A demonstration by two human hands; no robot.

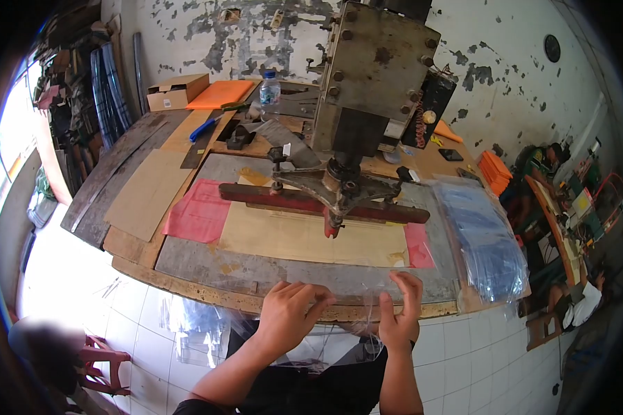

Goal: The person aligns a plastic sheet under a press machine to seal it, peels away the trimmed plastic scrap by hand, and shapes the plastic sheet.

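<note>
My left hand (294, 311) is at the front edge of the press table, its thumb and fingers pinched on a clear plastic sheet. The clear plastic sheet (368, 308) is see-through and its outline is hard to follow; part of it shows between my hands. My right hand (401, 311) is beside it with thumb and fingers apart, close to the film. Beyond my hands stands a press with a red-edged crossbar (284, 198). Under the bar lies a yellowish board (291, 242) on pink sheets (197, 211).
A stack of clear plastic sleeves (481, 235) lies on the right. Behind are a water bottle (270, 93), a cardboard box (178, 92), an orange sheet (220, 95) and a phone (450, 155). More plastic (197, 328) hangs below the front edge. Another person (543, 166) sits at far right.
</note>
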